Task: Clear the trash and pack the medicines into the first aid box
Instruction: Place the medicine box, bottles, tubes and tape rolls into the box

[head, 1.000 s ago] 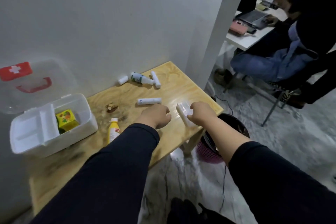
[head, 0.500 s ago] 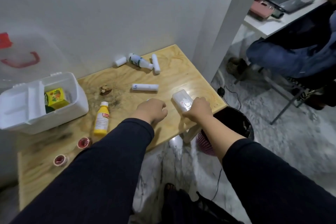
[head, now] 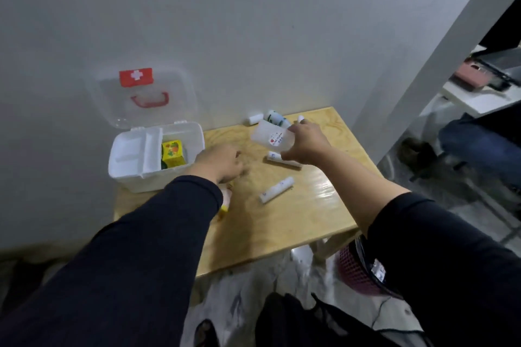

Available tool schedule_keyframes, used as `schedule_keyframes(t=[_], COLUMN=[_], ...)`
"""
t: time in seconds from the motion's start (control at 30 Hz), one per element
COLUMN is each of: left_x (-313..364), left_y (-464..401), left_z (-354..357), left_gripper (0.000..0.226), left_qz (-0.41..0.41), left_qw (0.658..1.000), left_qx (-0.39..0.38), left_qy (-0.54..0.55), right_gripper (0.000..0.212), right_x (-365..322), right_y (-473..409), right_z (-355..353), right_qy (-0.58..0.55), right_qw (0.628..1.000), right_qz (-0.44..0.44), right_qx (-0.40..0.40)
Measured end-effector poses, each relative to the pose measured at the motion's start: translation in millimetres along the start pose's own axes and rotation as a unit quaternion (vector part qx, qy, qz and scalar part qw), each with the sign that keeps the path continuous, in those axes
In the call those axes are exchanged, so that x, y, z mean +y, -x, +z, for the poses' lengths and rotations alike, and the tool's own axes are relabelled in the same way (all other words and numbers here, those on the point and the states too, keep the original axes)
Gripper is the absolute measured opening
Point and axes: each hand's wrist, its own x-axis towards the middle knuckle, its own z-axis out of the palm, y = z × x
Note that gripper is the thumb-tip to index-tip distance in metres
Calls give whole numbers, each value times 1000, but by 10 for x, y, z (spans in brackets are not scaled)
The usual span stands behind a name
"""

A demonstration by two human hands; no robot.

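- The right hand (head: 306, 144) is closed around a small clear plastic case (head: 271, 137) with a red-and-white label, held in the air above the far half of the table (head: 282, 220), between the tubes at the back edge and the first aid box (head: 132, 175).
- The left hand (head: 222, 160) hovers low over the table just beside the box's right wall; whether its fingers are curled on anything I cannot tell, as motion blur smears them.
- The box sits at the table's left edge against the wall, lid (head: 146, 98) propped open, with a white tray (head: 132, 149) on its left side and a yellow carton (head: 172, 151) in the right compartment.
- Judged by its look, the case is light, rigid and smooth, so probably slippery; a pinch across its short sides, as now, seems the safest hold.
- Two white tubes lie loose: one (head: 276, 189) near the table's middle, another (head: 282, 159) partly under the right hand. They look light and apt to roll; gripping mid-length should steady them.
- A green-and-white bottle (head: 275, 118) and a small white roll (head: 255, 118) lie at the back edge, partly hidden behind the case.
- A yellow bottle (head: 224, 207) is mostly covered by the left sleeve.
- A pink basket (head: 355, 273) stands under the right near corner, cut off by the right arm; its contents are not visible.
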Motion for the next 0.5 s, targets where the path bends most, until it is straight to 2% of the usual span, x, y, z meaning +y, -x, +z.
schedule_keyframes(t=[0.07,0.27,0.5], left_x=[-310,-1303,-2063], left_y=[111,337,403], left_z=[-101,-207,-102], left_gripper=[35,49,72], left_qz=[-25,-97,-114], left_qw=[999,993,992], left_qx=[29,61,45], left_qy=[-12,-29,-16], right_gripper=[60,65,57], right_x=[-320,-1214,-1847], right_y=[-79,-278,-521], right_z=[21,242,602], right_qy=[27,84,143], right_qw=[999,986,975], right_qz=[-44,-144,-166], right_qx=[5,-5,-25])
